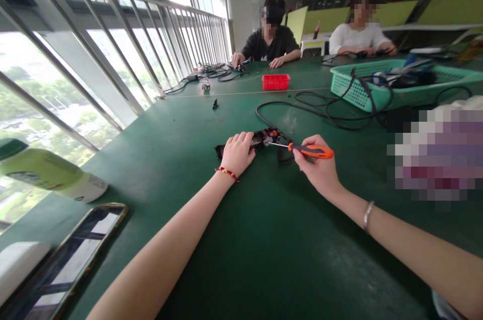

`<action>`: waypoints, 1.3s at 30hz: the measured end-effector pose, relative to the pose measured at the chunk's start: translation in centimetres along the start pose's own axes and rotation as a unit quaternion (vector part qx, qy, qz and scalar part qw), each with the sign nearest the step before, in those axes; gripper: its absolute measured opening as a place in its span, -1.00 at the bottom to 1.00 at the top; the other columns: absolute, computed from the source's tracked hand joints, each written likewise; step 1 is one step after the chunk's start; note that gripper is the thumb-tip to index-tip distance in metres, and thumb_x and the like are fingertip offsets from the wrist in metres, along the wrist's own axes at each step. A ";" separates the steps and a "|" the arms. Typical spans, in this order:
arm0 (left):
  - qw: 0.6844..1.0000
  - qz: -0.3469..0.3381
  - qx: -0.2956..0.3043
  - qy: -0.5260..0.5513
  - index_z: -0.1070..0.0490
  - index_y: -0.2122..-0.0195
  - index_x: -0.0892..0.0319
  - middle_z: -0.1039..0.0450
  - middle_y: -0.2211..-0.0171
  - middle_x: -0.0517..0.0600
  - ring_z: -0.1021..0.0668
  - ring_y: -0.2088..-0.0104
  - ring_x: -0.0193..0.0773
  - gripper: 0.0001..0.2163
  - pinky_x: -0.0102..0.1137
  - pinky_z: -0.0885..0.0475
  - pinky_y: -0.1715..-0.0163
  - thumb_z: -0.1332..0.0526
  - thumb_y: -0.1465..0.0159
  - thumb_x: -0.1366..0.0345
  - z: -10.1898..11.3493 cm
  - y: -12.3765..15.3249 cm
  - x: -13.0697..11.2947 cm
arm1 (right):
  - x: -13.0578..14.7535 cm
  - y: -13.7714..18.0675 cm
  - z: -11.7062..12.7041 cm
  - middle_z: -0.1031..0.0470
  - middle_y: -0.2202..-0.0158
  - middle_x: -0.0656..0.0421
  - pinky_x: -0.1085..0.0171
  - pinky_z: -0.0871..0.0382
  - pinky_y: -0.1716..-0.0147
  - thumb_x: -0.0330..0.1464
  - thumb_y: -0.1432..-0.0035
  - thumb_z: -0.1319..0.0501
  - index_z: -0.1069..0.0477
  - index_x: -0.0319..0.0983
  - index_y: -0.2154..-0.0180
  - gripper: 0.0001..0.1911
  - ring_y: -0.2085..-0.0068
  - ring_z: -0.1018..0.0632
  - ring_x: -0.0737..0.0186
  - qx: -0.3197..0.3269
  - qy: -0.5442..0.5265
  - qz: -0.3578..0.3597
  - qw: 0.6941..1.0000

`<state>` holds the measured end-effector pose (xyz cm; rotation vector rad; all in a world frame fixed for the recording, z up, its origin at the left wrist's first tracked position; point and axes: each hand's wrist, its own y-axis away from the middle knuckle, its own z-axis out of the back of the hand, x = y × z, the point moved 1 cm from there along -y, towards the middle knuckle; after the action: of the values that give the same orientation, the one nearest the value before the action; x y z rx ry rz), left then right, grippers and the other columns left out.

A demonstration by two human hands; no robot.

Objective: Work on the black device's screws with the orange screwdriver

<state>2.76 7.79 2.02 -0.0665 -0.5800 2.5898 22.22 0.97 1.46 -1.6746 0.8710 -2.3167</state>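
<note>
My left hand (238, 153) lies over a long black corded device (265, 136) on the green table, its fingers closed around the middle. The device's housing looks opened at the right end, where small red parts and wires show; its exact kind cannot be made out. In my right hand (320, 171) is an orange and black screwdriver (312, 151), gripped by the handle. Its thin metal shaft points left, and the tip reaches the device's opened end. Whether the tip sits in a screw is too small to tell. Part of the device is hidden under my left hand.
A black cable (298, 104) loops toward a green basket (350, 89) of tools and cords. Beyond lies a red tray (276, 82); a small black piece (215, 104) is nearer. A phone (81, 254) and a bottle (56, 171) are at left. Two people sit across the table.
</note>
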 end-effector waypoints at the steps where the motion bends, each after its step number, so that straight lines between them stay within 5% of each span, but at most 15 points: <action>1: 1.000 0.000 -0.001 0.000 -0.24 0.03 0.21 -0.39 0.14 0.05 -0.41 0.13 -0.13 -0.71 -0.28 -0.30 0.12 -0.08 -0.20 0.36 0.0 0.0 0.0 | 0.1 0.0 0.0 -0.25 0.53 0.31 0.34 -0.22 0.57 -0.33 0.00 -0.25 -0.21 -0.18 0.46 -0.80 0.57 -0.33 0.39 0.003 0.003 0.000 1.000; 6: 1.000 0.001 0.001 0.003 -0.23 0.03 0.19 -0.39 0.14 0.06 -0.41 0.13 -0.12 -0.71 -0.28 -0.30 0.13 -0.07 -0.20 0.36 0.0 0.0 0.0 | 0.5 0.1 0.2 -0.16 0.69 0.31 0.33 -0.18 0.57 -0.24 -0.07 -0.20 -0.19 -0.19 0.62 -0.68 0.61 -0.28 0.38 0.021 0.044 -0.017 0.999; 15: 1.000 0.001 0.000 0.001 -0.24 0.03 0.20 -0.39 0.14 0.06 -0.42 0.13 -0.12 -0.71 -0.28 -0.29 0.13 -0.08 -0.20 0.36 0.0 0.0 -0.1 | 0.3 0.2 0.0 -0.24 0.60 0.31 0.34 -0.21 0.56 -0.29 -0.03 -0.24 -0.21 -0.18 0.50 -0.79 0.59 -0.33 0.39 0.029 0.030 0.000 0.999; 23: 1.000 0.002 0.001 0.000 -0.24 0.04 0.20 -0.39 0.14 0.05 -0.42 0.13 -0.13 -0.71 -0.28 -0.29 0.12 -0.08 -0.20 0.36 0.0 0.0 0.0 | 0.5 0.1 0.2 -0.18 0.72 0.30 0.32 -0.19 0.56 -0.18 -0.11 -0.16 -0.18 -0.20 0.67 -0.60 0.64 -0.29 0.38 0.040 0.048 -0.035 0.997; 29: 1.000 -0.002 -0.002 0.002 -0.24 0.03 0.20 -0.39 0.14 0.05 -0.41 0.13 -0.13 -0.71 -0.29 -0.30 0.13 -0.08 -0.20 0.36 0.0 0.0 0.0 | 0.0 0.1 -0.1 -0.26 0.58 0.31 0.32 -0.23 0.58 -0.29 -0.02 -0.23 -0.21 -0.17 0.47 -0.81 0.60 -0.34 0.37 0.025 0.019 0.000 1.000; 39: 1.000 -0.003 -0.004 0.000 -0.23 0.03 0.20 -0.38 0.14 0.05 -0.42 0.13 -0.13 -0.71 -0.29 -0.30 0.13 -0.07 -0.20 0.36 -0.1 0.0 0.0 | -0.1 0.1 0.0 -0.24 0.61 0.30 0.33 -0.24 0.58 -0.24 -0.06 -0.21 -0.22 -0.19 0.51 -0.77 0.60 -0.34 0.37 0.035 0.024 -0.018 0.999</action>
<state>2.72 7.80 1.93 -0.0675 -0.5892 2.5823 22.20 0.95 1.34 -1.6274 0.7644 -2.3914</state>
